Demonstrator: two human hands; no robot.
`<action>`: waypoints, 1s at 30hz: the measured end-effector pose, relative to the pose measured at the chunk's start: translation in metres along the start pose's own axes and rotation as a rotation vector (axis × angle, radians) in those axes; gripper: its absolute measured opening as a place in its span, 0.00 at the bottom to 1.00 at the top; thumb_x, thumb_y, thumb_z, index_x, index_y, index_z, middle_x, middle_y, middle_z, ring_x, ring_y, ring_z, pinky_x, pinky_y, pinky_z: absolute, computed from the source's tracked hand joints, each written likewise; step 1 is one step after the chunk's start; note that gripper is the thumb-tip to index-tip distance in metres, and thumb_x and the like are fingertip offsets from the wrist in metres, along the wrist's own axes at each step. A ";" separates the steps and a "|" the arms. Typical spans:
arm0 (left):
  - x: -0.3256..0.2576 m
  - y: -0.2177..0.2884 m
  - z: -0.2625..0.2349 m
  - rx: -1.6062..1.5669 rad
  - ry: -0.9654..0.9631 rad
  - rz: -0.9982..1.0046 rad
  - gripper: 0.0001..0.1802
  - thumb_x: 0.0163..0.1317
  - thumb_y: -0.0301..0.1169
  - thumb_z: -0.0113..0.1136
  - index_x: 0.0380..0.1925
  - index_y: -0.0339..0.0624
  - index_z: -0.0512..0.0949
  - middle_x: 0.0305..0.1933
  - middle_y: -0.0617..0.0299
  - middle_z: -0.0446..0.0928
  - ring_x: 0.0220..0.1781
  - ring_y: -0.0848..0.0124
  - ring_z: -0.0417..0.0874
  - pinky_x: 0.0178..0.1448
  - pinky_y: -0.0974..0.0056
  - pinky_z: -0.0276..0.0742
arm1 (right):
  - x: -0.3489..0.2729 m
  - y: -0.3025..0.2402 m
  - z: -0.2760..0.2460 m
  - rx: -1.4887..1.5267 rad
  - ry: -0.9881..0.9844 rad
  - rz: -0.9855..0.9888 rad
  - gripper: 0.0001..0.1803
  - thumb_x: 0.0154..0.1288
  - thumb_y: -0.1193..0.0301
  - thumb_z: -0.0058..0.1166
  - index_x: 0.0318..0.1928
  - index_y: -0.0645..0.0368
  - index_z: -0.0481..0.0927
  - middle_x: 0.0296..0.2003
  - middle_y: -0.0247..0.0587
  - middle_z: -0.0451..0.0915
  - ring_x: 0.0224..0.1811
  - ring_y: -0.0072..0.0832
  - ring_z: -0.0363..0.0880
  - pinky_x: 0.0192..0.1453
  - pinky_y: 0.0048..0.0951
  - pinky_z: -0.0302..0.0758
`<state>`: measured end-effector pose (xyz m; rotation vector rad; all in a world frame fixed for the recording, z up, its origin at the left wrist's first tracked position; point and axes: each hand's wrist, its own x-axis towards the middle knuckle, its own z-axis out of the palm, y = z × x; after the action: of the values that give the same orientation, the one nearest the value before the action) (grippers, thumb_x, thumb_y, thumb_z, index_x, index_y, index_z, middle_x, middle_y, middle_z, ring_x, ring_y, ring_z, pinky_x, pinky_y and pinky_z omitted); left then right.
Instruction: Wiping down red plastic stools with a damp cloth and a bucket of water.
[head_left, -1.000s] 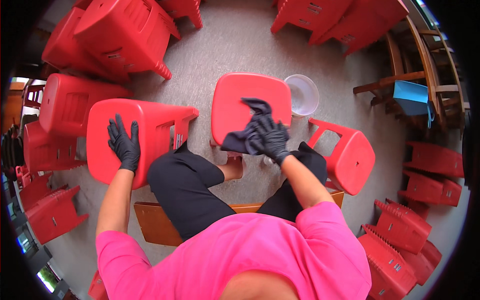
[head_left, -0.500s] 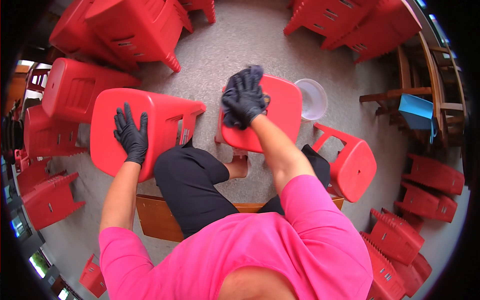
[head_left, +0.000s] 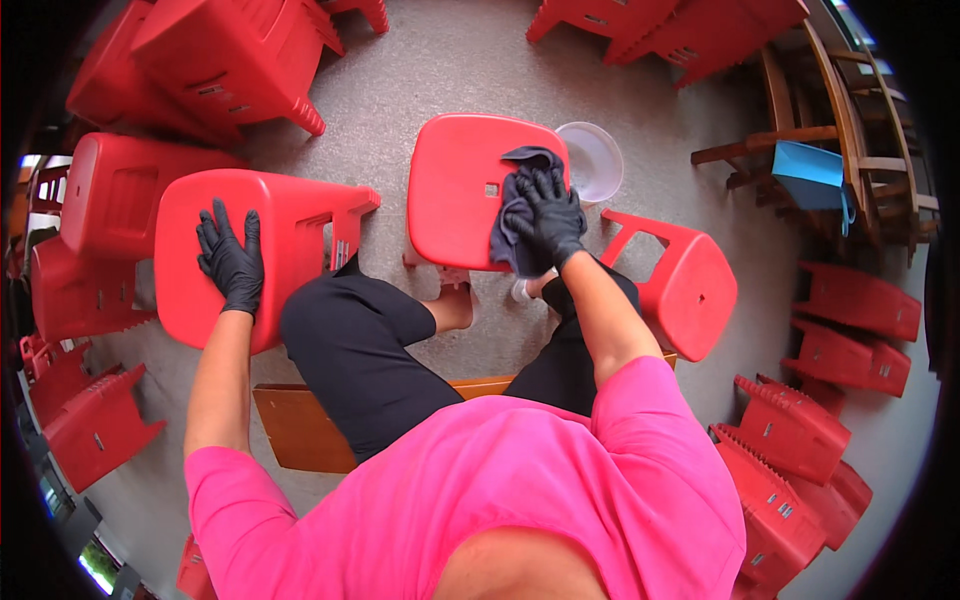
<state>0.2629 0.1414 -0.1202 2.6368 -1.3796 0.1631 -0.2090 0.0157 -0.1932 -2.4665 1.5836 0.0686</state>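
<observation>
Directly ahead stands a red plastic stool (head_left: 455,190) with a small square hole in its seat. On the right part of that seat, my black-gloved right hand (head_left: 550,218) presses down a dark grey cloth (head_left: 512,215), which bunches out around the fingers. To the left, another red stool (head_left: 190,290) lies tipped with its seat toward me. My left hand (head_left: 231,262), also gloved in black, rests flat on this seat with fingers spread. Just behind the middle stool, a translucent white tub (head_left: 590,165) sits on the floor.
By my right knee lies a smaller red stool (head_left: 695,300). Stacked red stools (head_left: 235,65) stand far left, with more stacks (head_left: 780,500) at the lower right. A wooden frame (head_left: 840,130) at right holds a blue folder-like item (head_left: 808,175). Beneath me is a wooden bench (head_left: 305,425).
My right hand has slid the cloth from the left side of the middle stool's seat to its right side, uncovering the hole. My left hand stays on its stool. The whole view has shifted slightly.
</observation>
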 end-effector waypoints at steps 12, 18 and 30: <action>-0.006 -0.006 0.004 0.035 0.054 -0.009 0.41 0.62 0.61 0.47 0.71 0.59 0.53 0.74 0.50 0.52 0.75 0.51 0.50 0.67 0.33 0.48 | 0.052 -0.112 -0.014 0.272 -0.070 0.068 0.50 0.50 0.42 0.53 0.71 0.50 0.55 0.73 0.52 0.42 0.76 0.53 0.30 0.72 0.61 0.38; -0.001 0.006 0.010 0.044 0.098 0.006 0.38 0.64 0.58 0.46 0.71 0.58 0.53 0.73 0.49 0.53 0.74 0.50 0.53 0.66 0.32 0.50 | -0.021 -0.074 -0.004 0.063 -0.144 -0.271 0.48 0.47 0.46 0.61 0.70 0.41 0.59 0.73 0.35 0.51 0.76 0.49 0.42 0.72 0.62 0.39; -0.001 0.006 0.006 0.039 0.059 0.010 0.32 0.67 0.49 0.42 0.71 0.58 0.54 0.74 0.51 0.53 0.73 0.51 0.53 0.67 0.34 0.49 | 0.078 -0.033 0.036 0.039 0.183 0.417 0.47 0.56 0.43 0.50 0.70 0.55 0.56 0.72 0.56 0.44 0.76 0.55 0.32 0.73 0.61 0.30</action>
<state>0.2575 0.1374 -0.1257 2.6341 -1.3856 0.2698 -0.1439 -0.0333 -0.2348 -2.1255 2.1312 -0.1263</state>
